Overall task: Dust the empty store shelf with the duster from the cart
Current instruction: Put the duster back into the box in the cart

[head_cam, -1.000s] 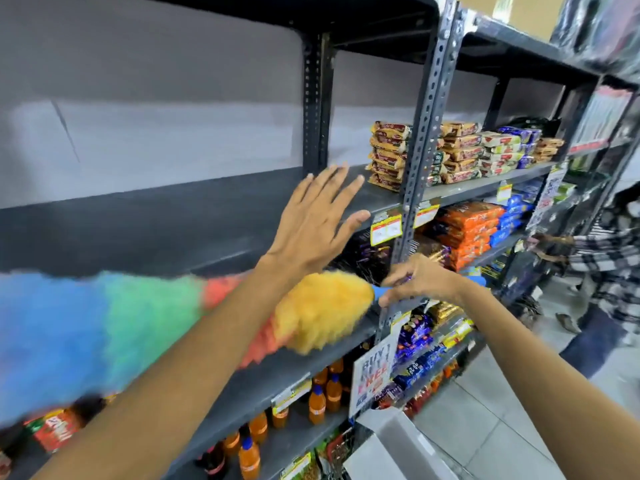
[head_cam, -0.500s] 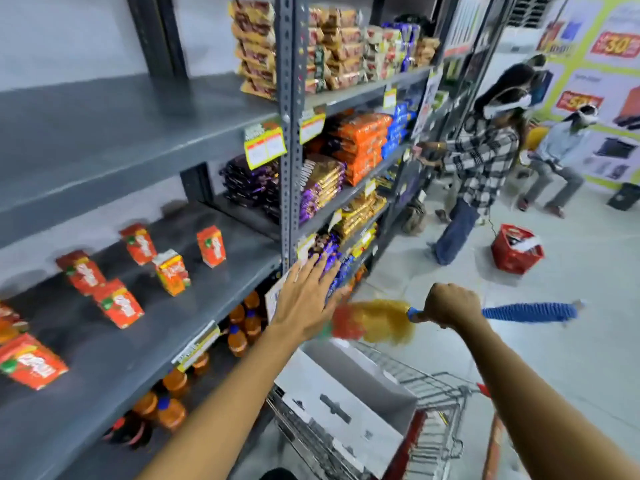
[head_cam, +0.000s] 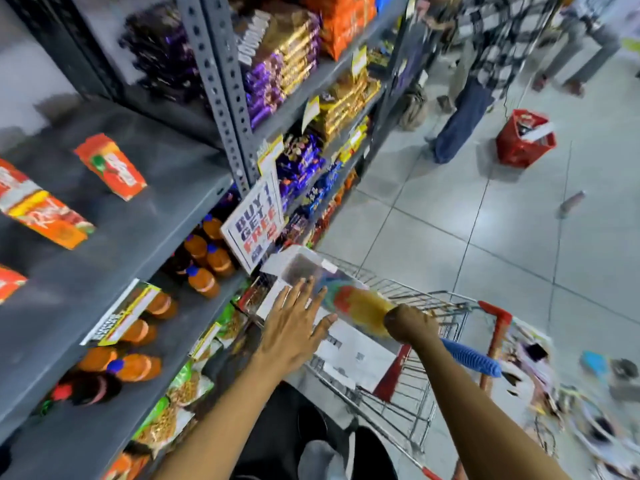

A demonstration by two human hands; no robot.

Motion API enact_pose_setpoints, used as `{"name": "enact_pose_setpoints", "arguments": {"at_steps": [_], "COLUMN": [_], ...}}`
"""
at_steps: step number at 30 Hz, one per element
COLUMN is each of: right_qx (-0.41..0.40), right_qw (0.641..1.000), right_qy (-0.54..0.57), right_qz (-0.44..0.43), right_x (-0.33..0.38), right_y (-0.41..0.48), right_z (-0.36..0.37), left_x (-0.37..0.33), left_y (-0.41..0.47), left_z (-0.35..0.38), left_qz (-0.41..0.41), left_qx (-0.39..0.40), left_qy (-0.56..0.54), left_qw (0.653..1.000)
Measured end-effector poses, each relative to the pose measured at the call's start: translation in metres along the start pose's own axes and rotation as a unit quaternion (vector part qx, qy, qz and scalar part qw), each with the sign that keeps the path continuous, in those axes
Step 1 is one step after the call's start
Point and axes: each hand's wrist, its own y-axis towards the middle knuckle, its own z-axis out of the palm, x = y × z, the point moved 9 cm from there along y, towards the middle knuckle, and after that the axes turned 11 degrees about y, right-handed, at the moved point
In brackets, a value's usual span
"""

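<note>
My right hand (head_cam: pixel 410 327) is closed around the duster (head_cam: pixel 360 306) where its rainbow fluffy head meets the blue ribbed handle (head_cam: pixel 471 358). The fluffy head points down-left into the wire shopping cart (head_cam: pixel 426 375), over a white cardboard box (head_cam: pixel 349 348) that sits in the cart. My left hand (head_cam: pixel 294 327) hovers open with fingers spread, just left of the duster head and above the box. The grey metal shelf unit (head_cam: pixel 180 202) runs along the left; the empty shelf is out of view.
Orange packets (head_cam: pixel 110 166) lie on the grey shelf; orange bottles (head_cam: pixel 204 251) stand below. A "buy 1 get 1 free" sign (head_cam: pixel 254 223) hangs off the upright. A person (head_cam: pixel 474 81) stands down the aisle beside a red basket (head_cam: pixel 524 138). Tiled floor lies to the right.
The view has swung down from the empty shelf to the cart. My right hand brought the duster off the shelf and lowered its head into the cart; my left hand followed, still open.
</note>
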Motion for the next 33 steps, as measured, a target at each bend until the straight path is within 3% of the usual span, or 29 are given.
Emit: {"name": "enact_pose_setpoints", "arguments": {"at_steps": [8, 16, 33], "right_qx": [0.056, 0.016, -0.033], "right_qw": [0.998, 0.999, 0.992], "right_qy": [0.034, 0.038, -0.11], "right_qz": [0.0, -0.004, -0.059], "right_x": [-0.04, -0.075, -0.104], "right_y": [0.082, 0.145, 0.167], "right_z": [0.093, 0.172, 0.227], "left_x": [-0.005, -0.016, -0.05], "left_y": [0.037, 0.043, 0.057], "left_z": [0.128, 0.229, 0.295], "left_qz": [-0.004, 0.025, 0.05], "left_qx": [0.075, 0.139, 0.169], "left_qy": [-0.003, 0.027, 0.009], "left_qw": [0.997, 0.99, 0.984]}}
